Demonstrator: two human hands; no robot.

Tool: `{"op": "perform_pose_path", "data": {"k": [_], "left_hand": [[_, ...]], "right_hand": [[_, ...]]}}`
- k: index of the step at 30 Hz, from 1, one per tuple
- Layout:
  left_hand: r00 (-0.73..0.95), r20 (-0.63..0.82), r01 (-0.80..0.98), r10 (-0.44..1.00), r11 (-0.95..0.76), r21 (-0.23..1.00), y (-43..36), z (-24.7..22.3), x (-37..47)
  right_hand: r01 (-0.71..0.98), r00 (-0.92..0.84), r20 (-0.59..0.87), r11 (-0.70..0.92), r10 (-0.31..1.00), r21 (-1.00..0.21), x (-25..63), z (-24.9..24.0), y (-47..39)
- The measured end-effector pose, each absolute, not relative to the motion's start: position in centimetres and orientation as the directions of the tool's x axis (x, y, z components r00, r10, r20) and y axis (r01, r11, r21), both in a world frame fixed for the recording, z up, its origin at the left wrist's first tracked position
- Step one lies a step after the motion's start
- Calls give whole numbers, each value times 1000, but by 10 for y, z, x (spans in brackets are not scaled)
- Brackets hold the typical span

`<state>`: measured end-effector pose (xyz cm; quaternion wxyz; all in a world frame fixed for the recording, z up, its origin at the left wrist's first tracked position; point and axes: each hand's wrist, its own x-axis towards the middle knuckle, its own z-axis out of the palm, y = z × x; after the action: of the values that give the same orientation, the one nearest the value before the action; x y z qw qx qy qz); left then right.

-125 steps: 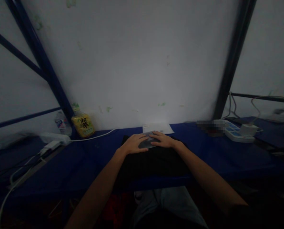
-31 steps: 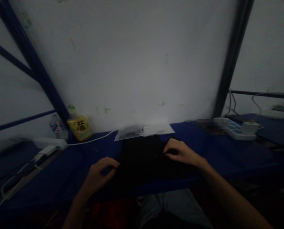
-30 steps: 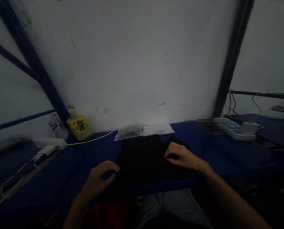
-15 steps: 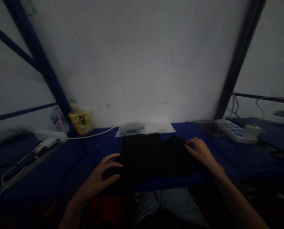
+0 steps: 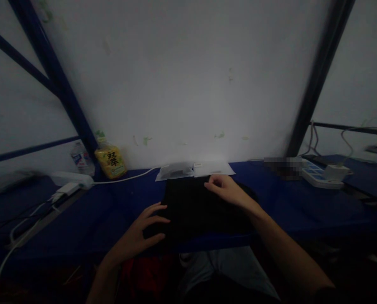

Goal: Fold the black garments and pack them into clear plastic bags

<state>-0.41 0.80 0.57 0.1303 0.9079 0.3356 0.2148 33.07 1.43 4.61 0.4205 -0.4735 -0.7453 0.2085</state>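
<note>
A dark black cloth (image 5: 191,207), seemingly a garment, lies across the blue tabletop in front of me. Its folds are hard to make out in the dim light. My left hand (image 5: 141,232) rests at the cloth's left edge, fingers spread and fingertips on the fabric. Over the cloth's far middle, my right hand (image 5: 228,190) has its thumb and forefinger curled together at the fabric. Part of the cloth runs beneath the right wrist toward the right.
Behind the cloth lie a clear plastic packet (image 5: 176,170) and white paper (image 5: 214,169). A yellow-labelled bottle (image 5: 111,160) and a clear bottle (image 5: 82,159) stand at the back left. White power strips (image 5: 323,175) and cables sit at both sides. Blue metal posts (image 5: 55,80) rise behind.
My right hand has moved left, from the cloth's right end to its far middle, with the thumb and forefinger kept together. My left hand stays at the left edge.
</note>
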Motion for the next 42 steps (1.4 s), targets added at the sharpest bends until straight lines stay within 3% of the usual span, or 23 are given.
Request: {"op": "perform_pose_path", "data": {"k": [3, 5, 11, 19, 29, 33, 39, 42], "left_hand": [[683, 292, 559, 669, -737, 380, 7, 5, -4], [682, 289, 563, 672, -735, 378, 6, 5, -4], [680, 298, 549, 670, -734, 399, 5, 6, -3], [656, 303, 558, 691, -715, 421, 2, 6, -1], [582, 354, 584, 732, -679, 445, 0, 7, -4], [582, 359, 557, 730, -679, 478, -2, 9, -3], [597, 341, 549, 726, -680, 485, -5, 10, -1], [594, 339, 557, 729, -677, 481, -5, 11, 0]], "right_hand": [[699, -296, 440, 507, 847, -505, 304, 31, 18], [726, -399, 418, 559, 816, -400, 296, 24, 17], [521, -575, 450, 730, 683, -442, 333, 33, 5], [588, -680, 315, 749, 662, -305, 400, 16, -12], [673, -545, 519, 713, 658, -197, 384, 37, -16], [754, -503, 538, 648, 676, -109, 385, 54, -20], [680, -625, 514, 733, 587, -11, 328, 65, -12], [635, -720, 464, 760, 517, 139, 284, 59, -1]]}}
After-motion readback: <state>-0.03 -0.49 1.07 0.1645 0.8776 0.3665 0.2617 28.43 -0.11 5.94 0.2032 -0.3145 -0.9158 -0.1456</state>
